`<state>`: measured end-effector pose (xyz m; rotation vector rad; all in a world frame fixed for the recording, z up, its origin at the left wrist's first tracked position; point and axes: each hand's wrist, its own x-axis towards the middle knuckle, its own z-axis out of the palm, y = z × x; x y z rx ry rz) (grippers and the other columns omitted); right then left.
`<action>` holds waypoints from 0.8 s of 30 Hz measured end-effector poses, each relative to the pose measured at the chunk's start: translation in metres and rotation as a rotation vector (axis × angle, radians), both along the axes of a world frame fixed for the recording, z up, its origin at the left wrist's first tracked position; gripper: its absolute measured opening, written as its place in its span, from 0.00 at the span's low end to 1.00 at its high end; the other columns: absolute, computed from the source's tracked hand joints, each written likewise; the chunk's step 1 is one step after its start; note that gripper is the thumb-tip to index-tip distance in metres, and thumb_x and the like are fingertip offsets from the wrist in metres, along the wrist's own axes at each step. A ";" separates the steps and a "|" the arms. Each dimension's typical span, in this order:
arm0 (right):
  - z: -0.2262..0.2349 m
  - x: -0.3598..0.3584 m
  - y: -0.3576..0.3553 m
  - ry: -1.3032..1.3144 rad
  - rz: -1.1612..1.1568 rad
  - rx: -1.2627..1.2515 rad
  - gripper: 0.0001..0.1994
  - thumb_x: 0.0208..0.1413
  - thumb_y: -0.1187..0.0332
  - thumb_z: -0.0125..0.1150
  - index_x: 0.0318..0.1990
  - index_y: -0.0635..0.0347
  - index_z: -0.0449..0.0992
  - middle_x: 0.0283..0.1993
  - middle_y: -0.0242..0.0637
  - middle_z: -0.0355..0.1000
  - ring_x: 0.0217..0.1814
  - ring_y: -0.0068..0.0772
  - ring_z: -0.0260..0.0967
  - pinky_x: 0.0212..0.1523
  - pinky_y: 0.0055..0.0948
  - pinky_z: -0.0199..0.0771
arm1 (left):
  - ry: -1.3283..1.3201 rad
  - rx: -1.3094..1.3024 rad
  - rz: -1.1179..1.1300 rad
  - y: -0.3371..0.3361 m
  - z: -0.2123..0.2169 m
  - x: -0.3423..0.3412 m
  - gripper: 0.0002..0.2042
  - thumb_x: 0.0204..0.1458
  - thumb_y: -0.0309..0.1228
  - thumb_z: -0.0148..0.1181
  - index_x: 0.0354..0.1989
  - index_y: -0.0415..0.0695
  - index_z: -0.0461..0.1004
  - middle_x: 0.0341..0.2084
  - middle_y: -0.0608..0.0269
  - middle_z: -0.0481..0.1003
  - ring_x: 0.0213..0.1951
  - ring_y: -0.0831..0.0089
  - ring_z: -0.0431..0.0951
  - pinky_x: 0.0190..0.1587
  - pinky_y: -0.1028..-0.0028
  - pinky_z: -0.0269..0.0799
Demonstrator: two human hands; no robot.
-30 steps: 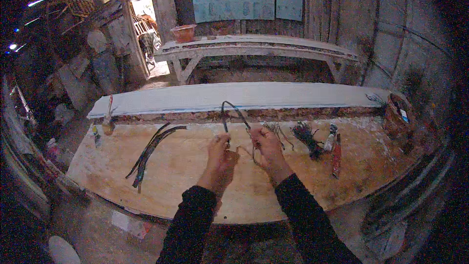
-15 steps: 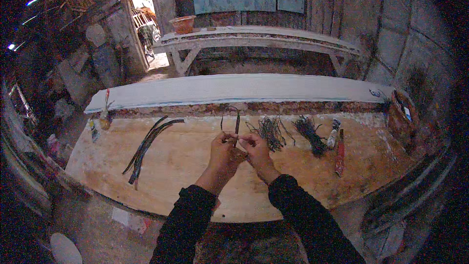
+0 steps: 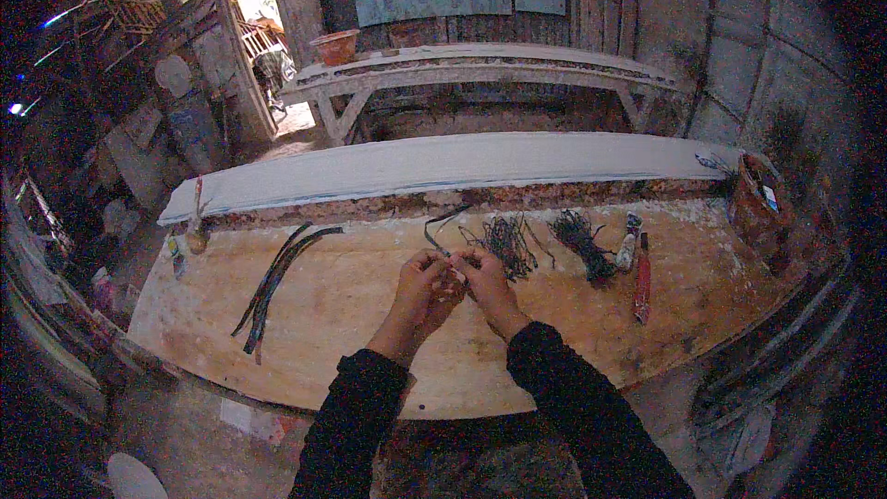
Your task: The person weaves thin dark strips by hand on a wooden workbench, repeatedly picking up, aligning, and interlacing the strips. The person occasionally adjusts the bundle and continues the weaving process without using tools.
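Above the middle of the wooden board, my left hand and my right hand meet with fingertips pinched together. Both are closed on a thin dark strip, whose bent end sticks out beyond the fingers toward the far edge. The part between my fingers is mostly hidden. Just right of my right hand lies a loose bundle of thin dark cords. Farther right is a second, tighter dark bundle. Several long dark strips lie together on the left of the board.
A red-handled tool and a whitish tube-like thing lie on the right of the wooden board. A brown pot stands at the right end. Behind the board runs a long white slab; farther back is a bench.
The strip's protruding end has tipped from nearly upright to a slanted bend pointing right. My hands stay close together, with the right fingers now against the left. The view has shifted slightly.
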<state>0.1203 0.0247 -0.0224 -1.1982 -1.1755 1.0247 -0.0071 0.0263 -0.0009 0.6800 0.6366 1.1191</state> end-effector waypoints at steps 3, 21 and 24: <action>0.006 0.004 0.001 -0.003 -0.006 0.078 0.07 0.55 0.66 0.60 0.35 0.58 0.74 0.31 0.24 0.68 0.28 0.16 0.60 0.28 0.18 0.61 | 0.138 0.026 0.096 0.002 0.001 -0.003 0.10 0.52 0.23 0.55 0.42 0.44 0.66 0.35 0.59 0.67 0.28 0.70 0.73 0.24 0.71 0.74; 0.040 0.050 -0.016 0.187 0.702 0.004 0.19 0.43 0.57 0.71 0.37 0.59 0.75 0.30 0.27 0.71 0.34 0.24 0.67 0.38 0.29 0.68 | 1.041 0.990 0.737 0.009 0.015 -0.050 0.12 0.47 0.25 0.60 0.41 0.41 0.75 0.35 0.58 0.76 0.37 0.71 0.76 0.39 0.71 0.71; 0.035 0.058 -0.014 0.650 0.584 0.131 0.12 0.50 0.60 0.64 0.37 0.56 0.73 0.28 0.27 0.69 0.32 0.24 0.67 0.34 0.28 0.68 | 1.172 1.074 0.617 0.016 0.005 -0.056 0.14 0.43 0.25 0.64 0.41 0.40 0.75 0.35 0.57 0.76 0.35 0.69 0.77 0.37 0.71 0.73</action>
